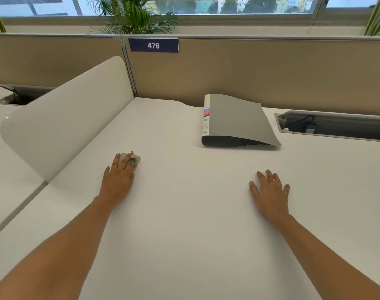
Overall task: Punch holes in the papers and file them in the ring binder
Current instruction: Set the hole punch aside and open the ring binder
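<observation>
A closed grey ring binder (236, 120) lies flat at the back of the white desk (184, 213), its labelled spine facing left. A small light grey hole punch (135, 159) sits on the desk at the left. My left hand (118, 180) rests on it, with straight fingers lying over its top. My right hand (270, 191) lies flat on the desk with fingers spread, holding nothing, well in front of the binder. I cannot make out any separate papers on the white surface.
A curved white divider panel (72, 113) rises along the desk's left side. A beige partition (271, 72) with a blue "476" sign (153, 45) closes the back. An open cable tray (336, 126) is sunk into the desk at the right.
</observation>
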`<move>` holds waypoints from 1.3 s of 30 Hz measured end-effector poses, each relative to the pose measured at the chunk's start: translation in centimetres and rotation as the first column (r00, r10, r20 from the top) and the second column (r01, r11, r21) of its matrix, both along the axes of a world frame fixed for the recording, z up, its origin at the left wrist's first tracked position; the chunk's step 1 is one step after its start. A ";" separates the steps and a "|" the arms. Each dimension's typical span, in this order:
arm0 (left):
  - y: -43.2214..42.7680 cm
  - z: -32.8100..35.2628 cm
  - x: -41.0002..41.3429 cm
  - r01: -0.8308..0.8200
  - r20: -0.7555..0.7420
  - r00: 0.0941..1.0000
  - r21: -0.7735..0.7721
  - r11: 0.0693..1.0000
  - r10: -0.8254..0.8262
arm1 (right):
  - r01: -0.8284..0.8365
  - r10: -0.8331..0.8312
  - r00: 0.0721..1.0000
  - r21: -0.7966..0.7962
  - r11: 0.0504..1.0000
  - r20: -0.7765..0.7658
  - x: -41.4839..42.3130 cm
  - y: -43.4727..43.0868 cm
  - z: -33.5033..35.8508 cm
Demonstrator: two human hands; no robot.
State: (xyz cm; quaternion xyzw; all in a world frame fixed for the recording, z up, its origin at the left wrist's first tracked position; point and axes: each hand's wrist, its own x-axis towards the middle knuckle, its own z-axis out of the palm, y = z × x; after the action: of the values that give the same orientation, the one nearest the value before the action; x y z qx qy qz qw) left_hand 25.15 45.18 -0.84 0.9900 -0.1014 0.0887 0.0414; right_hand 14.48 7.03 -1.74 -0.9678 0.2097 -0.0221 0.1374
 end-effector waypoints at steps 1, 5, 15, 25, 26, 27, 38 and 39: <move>0.3 0.0 0.1 0.001 0.001 1.000 0.007 1.000 -0.001 | 0.002 -0.002 1.000 0.002 1.000 0.003 0.1 0.2 0.0; 0.7 0.1 0.5 -0.017 0.012 1.000 0.014 1.000 0.017 | 0.016 -0.016 1.000 0.025 1.000 0.019 0.4 0.5 0.1; -5.6 1.7 2.3 0.063 0.050 0.997 -0.105 0.992 -0.058 | 0.022 -0.056 0.987 0.215 0.976 0.153 1.7 -0.7 1.0; -17.3 4.5 4.4 0.258 0.019 0.966 -0.202 0.945 -0.259 | 0.093 -0.164 0.972 0.361 0.928 0.171 5.1 -3.5 2.7; -18.2 4.8 4.7 0.268 0.018 0.962 -0.214 0.939 -0.271 | 0.105 -0.181 0.968 0.371 0.923 0.176 5.5 -3.8 2.9; -19.0 5.1 5.0 0.279 0.018 0.959 -0.225 0.934 -0.282 | 0.120 -0.202 0.962 0.383 0.916 0.182 5.9 -4.1 3.0; -25.5 5.9 8.1 0.348 -0.047 0.933 -0.121 0.930 -0.355 | 0.245 -0.408 0.895 0.566 0.787 0.179 10.2 -7.8 4.3; -25.9 5.8 8.2 0.352 -0.047 0.933 -0.094 0.931 -0.357 | 0.251 -0.415 0.895 0.582 0.774 0.166 10.5 -7.9 4.3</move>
State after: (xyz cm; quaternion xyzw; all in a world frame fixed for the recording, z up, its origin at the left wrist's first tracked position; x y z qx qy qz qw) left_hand 33.39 19.29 4.97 0.9552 -0.2731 0.0523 0.1016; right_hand 25.01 -0.91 2.57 -0.8209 0.3547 -0.1248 0.4299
